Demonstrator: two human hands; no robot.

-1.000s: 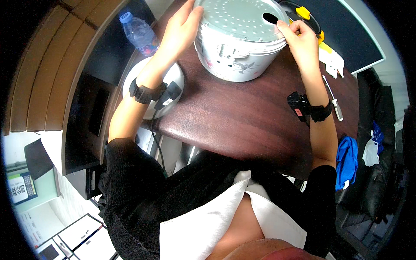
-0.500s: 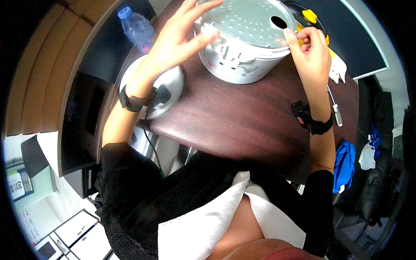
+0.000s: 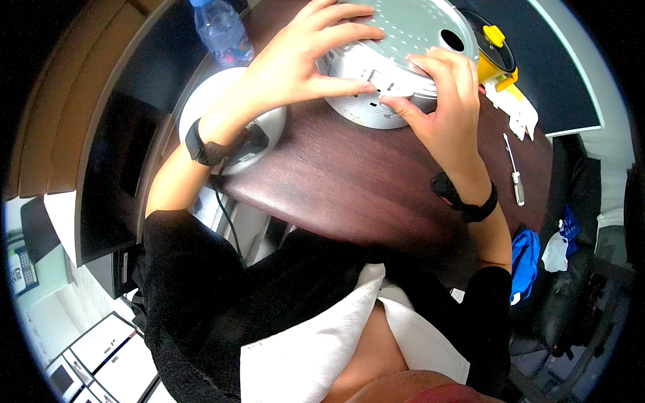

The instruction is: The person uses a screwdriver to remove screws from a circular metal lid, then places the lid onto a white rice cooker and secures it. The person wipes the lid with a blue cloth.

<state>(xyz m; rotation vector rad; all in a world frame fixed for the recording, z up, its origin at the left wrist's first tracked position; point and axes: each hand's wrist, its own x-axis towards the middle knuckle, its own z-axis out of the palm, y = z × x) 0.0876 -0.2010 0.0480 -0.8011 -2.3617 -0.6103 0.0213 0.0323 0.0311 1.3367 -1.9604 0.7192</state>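
Note:
A white rice cooker (image 3: pixel 363 114) with a faint printed pattern stands at the far middle of the table. On its top lies a grey-green perforated plate (image 3: pixel 416 27) with a round dark hole. My left hand (image 3: pixel 295 60) rests its spread fingers on the plate, its thumb against the front rim. Across from it, my right hand (image 3: pixel 447 94) grips the front right of the rim, fingers over the edge and thumb below. The two thumbs come close together at the front catch area. My left forearm passes over a white round part (image 3: pixel 269 144) with a black piece on it.
A clear bottle with a blue cap (image 3: pixel 225 33) stands beyond my left arm. At the right are a yellow-and-black container (image 3: pixel 497 60), crumpled white paper (image 3: pixel 517 114) and a screwdriver (image 3: pixel 516 178). A blue cloth (image 3: pixel 525 262) hangs past the table's right edge.
My right hand has moved left from the cooker's right side to the front rim. My left hand has come down onto the plate, its thumb now at the front edge.

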